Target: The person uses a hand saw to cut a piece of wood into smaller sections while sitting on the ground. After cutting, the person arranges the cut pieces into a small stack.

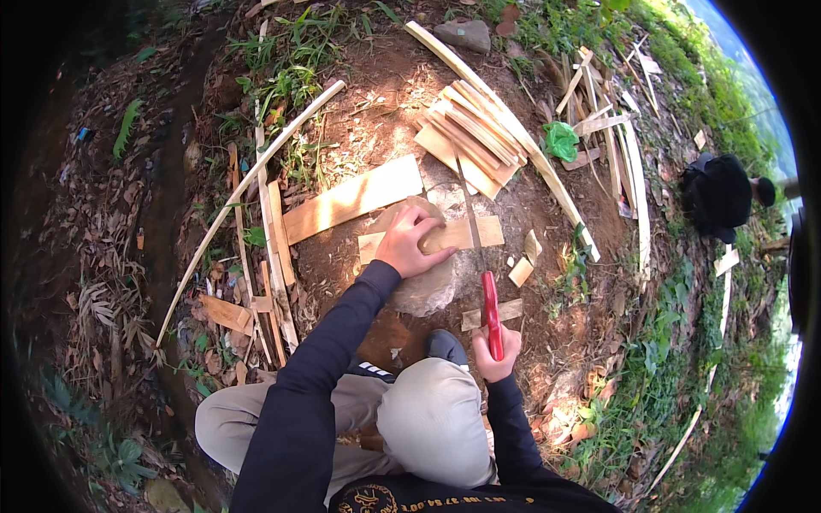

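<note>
- Right hand [496, 352], lower middle of the frame: wrapped tight round the red handle of a long, thin-bladed metal handsaw [491, 301].
- Left hand [412, 244], dead centre: thumb and bent fingers apart, resting on a short, flat, pale wooden board [459, 235].
- Saw blade crosses that board near its right end.
- Further off, upper middle: stacked pale wooden slats [479, 132].

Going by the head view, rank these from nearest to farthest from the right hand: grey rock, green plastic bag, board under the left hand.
1. Board: ahead and slightly left of the right hand.
2. Green plastic bag: farther ahead, to the right.
3. Grey rock: at the top.
</note>
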`<state>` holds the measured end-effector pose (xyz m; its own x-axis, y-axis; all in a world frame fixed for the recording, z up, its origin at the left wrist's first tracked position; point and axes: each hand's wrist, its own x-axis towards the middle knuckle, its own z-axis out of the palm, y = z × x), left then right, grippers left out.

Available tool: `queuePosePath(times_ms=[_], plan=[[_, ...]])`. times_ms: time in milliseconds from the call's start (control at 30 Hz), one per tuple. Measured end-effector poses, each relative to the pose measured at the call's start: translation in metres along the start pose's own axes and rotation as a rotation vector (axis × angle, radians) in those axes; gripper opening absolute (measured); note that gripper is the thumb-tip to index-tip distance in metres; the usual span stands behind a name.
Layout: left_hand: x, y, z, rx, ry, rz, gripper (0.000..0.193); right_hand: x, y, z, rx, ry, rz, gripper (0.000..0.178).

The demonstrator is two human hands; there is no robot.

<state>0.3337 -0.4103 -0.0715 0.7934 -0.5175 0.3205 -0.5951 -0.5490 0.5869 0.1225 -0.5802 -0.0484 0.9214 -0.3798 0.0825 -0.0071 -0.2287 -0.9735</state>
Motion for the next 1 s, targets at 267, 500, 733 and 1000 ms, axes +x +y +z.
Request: queuePosePath(times_ms=[267, 500, 733, 1000], plan=[[0.001, -0.011, 0.003, 0.037, 0.059, 0.028, 0.052, 0.005, 0.003, 0.000, -0.058, -0.029, -0.008, 0.030], [-0.001, -0.009, 0.007, 0.020, 0.037, -0.017, 0.050, 0.005, 0.008, 0.000, -0.074, -0.076, -0.049, 0.030], [0.002, -0.010, 0.003, 0.034, 0.041, -0.007, 0.048, -0.020, 0.014, -0.018, -0.040, -0.089, -0.032, 0.028], [-0.002, -0.012, 0.004, 0.051, 0.046, 0.018, 0.051, -0.036, 0.013, -0.024, -0.099, -0.104, -0.010, 0.020]])
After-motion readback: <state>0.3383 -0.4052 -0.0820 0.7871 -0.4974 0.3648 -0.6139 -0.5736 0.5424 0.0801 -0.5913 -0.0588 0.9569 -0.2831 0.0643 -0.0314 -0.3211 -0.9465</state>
